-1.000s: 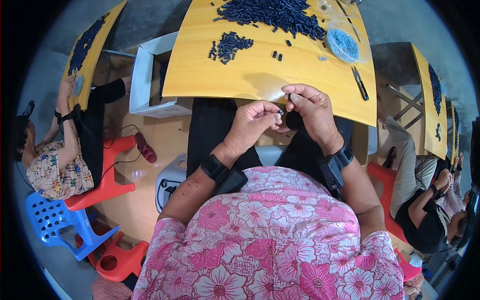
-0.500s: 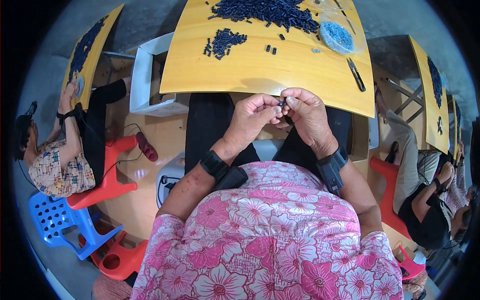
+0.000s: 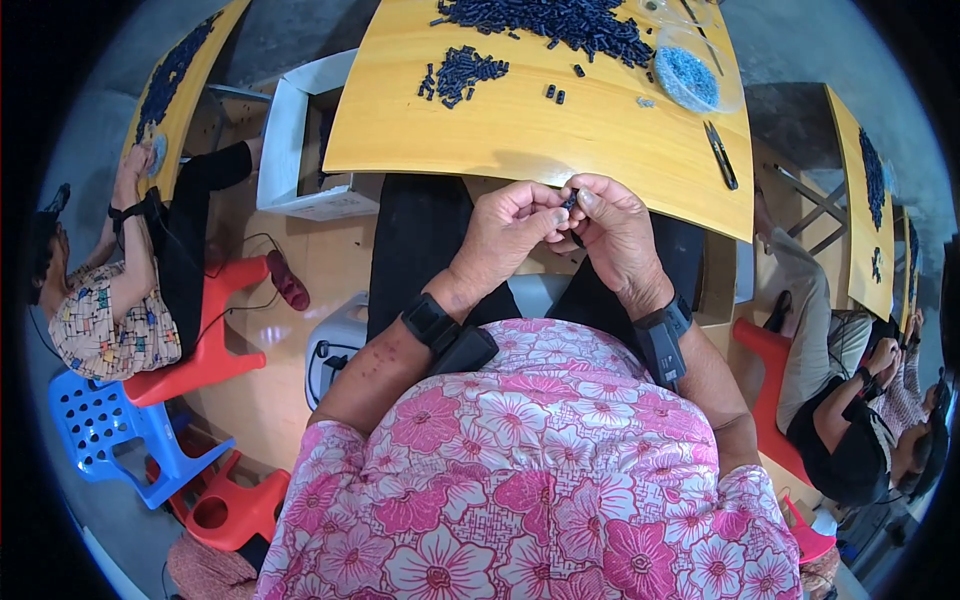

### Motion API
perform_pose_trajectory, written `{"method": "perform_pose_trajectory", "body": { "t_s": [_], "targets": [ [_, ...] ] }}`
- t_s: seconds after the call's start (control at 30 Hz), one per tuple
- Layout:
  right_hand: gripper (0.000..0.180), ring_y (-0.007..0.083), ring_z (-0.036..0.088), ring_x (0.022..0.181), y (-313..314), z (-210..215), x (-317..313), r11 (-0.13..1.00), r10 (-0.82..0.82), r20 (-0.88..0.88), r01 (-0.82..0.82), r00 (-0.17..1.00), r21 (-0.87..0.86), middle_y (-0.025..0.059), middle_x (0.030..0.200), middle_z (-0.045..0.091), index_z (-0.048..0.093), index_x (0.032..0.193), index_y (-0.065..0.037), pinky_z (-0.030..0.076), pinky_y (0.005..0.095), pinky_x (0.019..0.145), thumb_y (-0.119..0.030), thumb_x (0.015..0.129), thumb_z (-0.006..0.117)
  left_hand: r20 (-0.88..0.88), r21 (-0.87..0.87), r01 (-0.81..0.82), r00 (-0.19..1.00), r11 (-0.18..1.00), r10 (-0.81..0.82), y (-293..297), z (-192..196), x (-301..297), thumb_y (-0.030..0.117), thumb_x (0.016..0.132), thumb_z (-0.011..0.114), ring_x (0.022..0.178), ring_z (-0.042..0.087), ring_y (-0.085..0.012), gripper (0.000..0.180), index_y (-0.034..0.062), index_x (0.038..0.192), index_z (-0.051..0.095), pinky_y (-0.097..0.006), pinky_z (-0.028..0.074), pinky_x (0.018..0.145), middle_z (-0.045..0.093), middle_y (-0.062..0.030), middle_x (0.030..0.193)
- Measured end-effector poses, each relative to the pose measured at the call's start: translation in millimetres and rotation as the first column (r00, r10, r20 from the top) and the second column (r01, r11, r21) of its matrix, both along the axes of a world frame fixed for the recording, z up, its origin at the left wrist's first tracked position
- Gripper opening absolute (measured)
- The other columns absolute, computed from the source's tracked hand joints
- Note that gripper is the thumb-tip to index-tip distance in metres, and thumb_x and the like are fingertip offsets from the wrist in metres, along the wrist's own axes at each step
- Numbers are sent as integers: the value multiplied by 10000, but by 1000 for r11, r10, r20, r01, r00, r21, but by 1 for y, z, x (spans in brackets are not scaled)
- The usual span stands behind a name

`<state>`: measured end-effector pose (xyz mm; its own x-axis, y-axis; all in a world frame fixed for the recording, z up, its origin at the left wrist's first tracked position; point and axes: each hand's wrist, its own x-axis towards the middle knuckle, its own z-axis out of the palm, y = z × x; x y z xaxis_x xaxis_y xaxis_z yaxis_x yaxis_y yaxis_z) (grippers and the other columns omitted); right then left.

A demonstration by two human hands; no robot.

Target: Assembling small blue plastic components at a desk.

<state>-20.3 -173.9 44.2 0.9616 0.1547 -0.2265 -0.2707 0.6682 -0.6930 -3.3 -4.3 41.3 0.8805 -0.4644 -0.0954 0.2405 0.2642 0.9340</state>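
Just off the table's front edge, my two hands meet fingertip to fingertip. A small black plastic piece (image 3: 571, 200) is pinched between the thumb and finger of my right hand (image 3: 618, 235). My left hand (image 3: 508, 232) is closed in a pinch right against it; what lies between its fingertips is hidden. On the yellow table (image 3: 430, 135) beyond are a large heap of similar black pieces (image 3: 560, 25) and a smaller pile (image 3: 463, 74). A round clear tub (image 3: 738, 97) holds tiny light-blue parts (image 3: 688, 78).
Black thread snips (image 3: 720, 157) lie near the table's right edge. A few single black pieces (image 3: 556, 95) and a small cluster of pale bits (image 3: 646, 102) lie mid-table. A white box (image 3: 290, 140) stands left of the table. People sit at side tables left and right.
The black piece shows more clearly between my fingertips, which have shifted slightly. The whole view has tilted a little; the things on the table lie slightly farther right.
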Motion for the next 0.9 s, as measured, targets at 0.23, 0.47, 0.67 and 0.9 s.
{"method": "perform_pose_trajectory", "body": {
  "t_s": [0.23,0.47,0.67,0.9],
  "targets": [
    [168,142,575,746,0,-1,2,1000,-2,20,2,1000,-21,86,919,647,645,1039,7,507,298,740,-13,894,564,-2,3,-10,1000,1000,10,0,0,1,51,903,597,760,616,-89,138,-37,1008,614,-217,523,700,670,-85,911],
    [154,121,575,732,2,1,3,995,-28,17,29,999,-95,74,900,655,652,1019,5,499,269,717,-6,888,571,-44,-4,3,999,1000,-3,0,-1,1,47,906,588,773,609,-95,123,-24,1005,607,-222,516,724,667,-89,940],
    [131,83,571,702,4,7,3,952,-58,54,72,997,-296,29,822,651,673,980,-17,479,214,639,-33,885,585,-90,-56,0,996,998,-5,0,-2,0,57,915,582,765,604,-94,121,-14,1012,603,-224,520,719,649,-69,916],
    [115,29,557,656,1,6,5,826,-27,162,114,986,-553,-20,775,635,692,953,-68,441,166,511,-74,883,601,-149,-69,13,989,998,-23,0,0,-1,97,923,589,753,602,-98,139,-7,1016,595,-231,521,718,623,-49,861]
  ]
}}
